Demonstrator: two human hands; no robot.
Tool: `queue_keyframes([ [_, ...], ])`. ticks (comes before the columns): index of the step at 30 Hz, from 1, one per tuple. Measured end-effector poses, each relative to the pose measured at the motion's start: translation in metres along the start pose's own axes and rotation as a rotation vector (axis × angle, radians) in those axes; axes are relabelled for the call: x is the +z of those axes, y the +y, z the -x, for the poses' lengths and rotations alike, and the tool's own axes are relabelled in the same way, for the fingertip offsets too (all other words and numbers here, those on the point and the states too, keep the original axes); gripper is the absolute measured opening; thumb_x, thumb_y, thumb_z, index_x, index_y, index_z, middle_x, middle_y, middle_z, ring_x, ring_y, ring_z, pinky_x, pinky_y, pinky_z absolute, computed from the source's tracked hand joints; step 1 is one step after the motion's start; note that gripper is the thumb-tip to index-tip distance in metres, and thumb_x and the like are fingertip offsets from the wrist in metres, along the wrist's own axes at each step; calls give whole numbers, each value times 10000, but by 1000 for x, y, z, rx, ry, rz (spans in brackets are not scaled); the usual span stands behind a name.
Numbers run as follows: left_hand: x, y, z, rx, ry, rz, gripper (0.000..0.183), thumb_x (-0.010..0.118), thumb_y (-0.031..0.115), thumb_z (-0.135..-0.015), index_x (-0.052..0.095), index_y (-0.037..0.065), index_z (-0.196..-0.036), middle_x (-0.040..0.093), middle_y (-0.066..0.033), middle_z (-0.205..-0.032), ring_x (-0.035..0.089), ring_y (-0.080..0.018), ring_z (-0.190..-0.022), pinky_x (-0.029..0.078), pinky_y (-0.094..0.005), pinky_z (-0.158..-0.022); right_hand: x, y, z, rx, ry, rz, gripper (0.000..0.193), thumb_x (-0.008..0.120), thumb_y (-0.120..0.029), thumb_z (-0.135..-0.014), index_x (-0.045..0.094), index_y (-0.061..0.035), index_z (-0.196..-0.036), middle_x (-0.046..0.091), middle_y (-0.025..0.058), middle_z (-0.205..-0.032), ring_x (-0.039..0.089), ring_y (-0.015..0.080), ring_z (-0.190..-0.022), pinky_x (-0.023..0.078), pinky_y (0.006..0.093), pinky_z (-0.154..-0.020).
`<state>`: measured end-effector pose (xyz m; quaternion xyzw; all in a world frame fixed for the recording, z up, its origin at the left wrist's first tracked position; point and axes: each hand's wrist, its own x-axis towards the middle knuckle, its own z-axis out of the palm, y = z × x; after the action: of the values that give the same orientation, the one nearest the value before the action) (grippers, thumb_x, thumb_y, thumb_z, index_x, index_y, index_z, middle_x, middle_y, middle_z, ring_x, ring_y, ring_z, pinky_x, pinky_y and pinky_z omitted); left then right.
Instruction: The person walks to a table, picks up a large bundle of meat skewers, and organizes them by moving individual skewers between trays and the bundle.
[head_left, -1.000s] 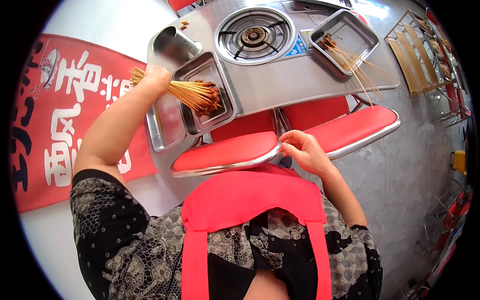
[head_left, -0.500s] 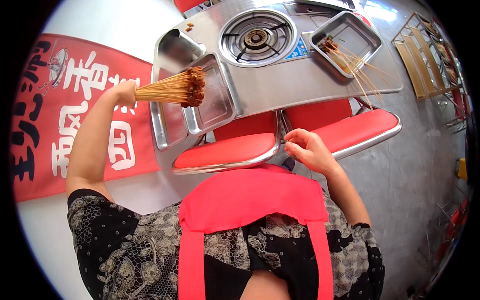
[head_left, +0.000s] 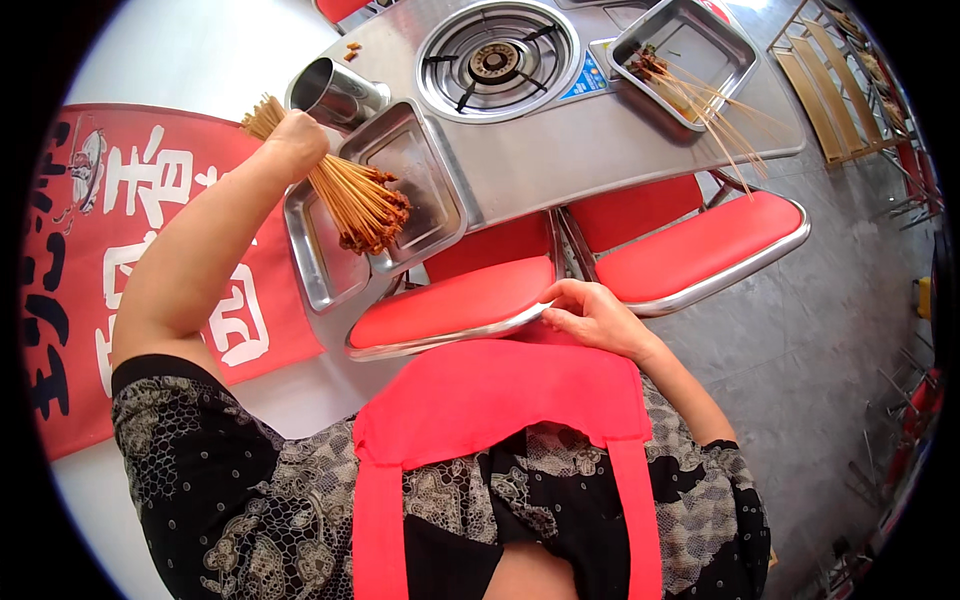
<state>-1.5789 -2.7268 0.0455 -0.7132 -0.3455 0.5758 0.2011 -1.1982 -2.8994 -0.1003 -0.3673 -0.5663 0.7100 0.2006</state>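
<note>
My left hand (head_left: 299, 142) is closed around a thick bundle of meat skewers (head_left: 350, 200). Their reddish-brown meat ends point down and to the right, over the adjoining edges of two metal trays, a left one (head_left: 330, 290) and a right one (head_left: 458, 190). Whether the meat touches either tray I cannot tell. Bare stick ends stick out behind the fist. Low in front of the red apron (head_left: 510, 390), my right hand (head_left: 598, 322) has its fingers loosely bent, thumb and forefinger apart, near a red chair seat (head_left: 450, 308). I see nothing held in it.
Beside the trays a metal cup (head_left: 340, 95) lies tipped. A round gas burner (head_left: 495, 62) is set into the steel table (head_left: 540, 160). At the right, several skewers (head_left: 725, 128) overhang another metal tray (head_left: 742, 52). Another red chair (head_left: 700, 250) stands at the table's near side.
My left hand has moved right and upward; the bundle has swung from level to slanting, meat ends lower. My right hand has shifted a little left and down. The view has shifted slightly.
</note>
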Motion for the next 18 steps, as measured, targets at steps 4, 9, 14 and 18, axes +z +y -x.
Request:
queue_keyframes([
  [4,3,21,-27,13,13,-16,138,600,168,-764,724,132,-813,700,-26,-826,671,-193,-802,492,-325,-642,1,-2,-2,-30,36,101,284,622,-201,-841,581,31,-999,667,145,-803,647,212,-743,503,330,-684],
  [9,9,20,-41,4,-21,12,134,607,163,-774,727,135,-827,701,-37,-867,668,-194,-832,497,-329,-661,1,-2,-2,-89,51,153,287,624,-206,-832,582,25,-997,666,157,-790,657,249,-752,506,344,-685],
  [14,22,13,-31,-67,8,97,141,605,156,-769,724,129,-839,699,-59,-880,673,-212,-841,517,-334,-686,3,-3,0,-49,28,120,275,628,-187,-834,582,25,-1002,666,146,-806,651,224,-749,504,329,-683],
  [18,44,-4,9,-191,-54,305,133,632,87,-736,706,84,-845,692,-111,-875,670,-241,-855,526,-355,-705,3,-14,0,-6,7,82,269,630,-170,-838,578,32,-1009,667,137,-827,640,186,-756,501,310,-687],
])
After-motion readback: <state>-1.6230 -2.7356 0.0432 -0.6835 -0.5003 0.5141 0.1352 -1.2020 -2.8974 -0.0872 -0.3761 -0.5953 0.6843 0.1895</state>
